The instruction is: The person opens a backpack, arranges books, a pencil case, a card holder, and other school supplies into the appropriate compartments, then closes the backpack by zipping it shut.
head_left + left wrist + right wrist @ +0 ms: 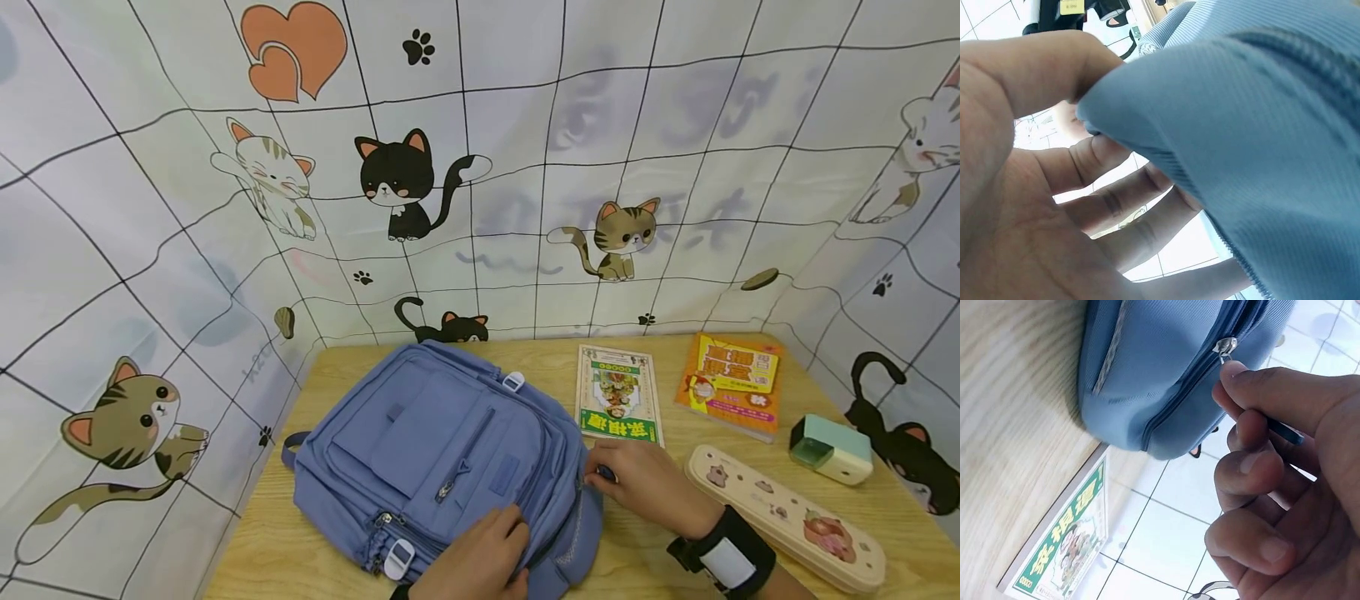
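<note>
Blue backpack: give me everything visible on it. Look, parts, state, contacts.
The blue backpack looks like ribbed woven fabric and lies flat, front up, on the wooden table. The front shows stacked pockets, several zips, white buckles and a loop at its left edge. The left hand grips the fabric at the near edge. The right hand pinches the zipper pull on the side seam, where the zip looks closed. A green book lies right beside it.

— What lies on the table (750,467)?
— A green booklet (618,393), an orange book (731,383) beside it, a long pencil case (787,513), and a mint-green sharpener (831,449).
— Behind?
— A cat-print cloth (525,167).
</note>
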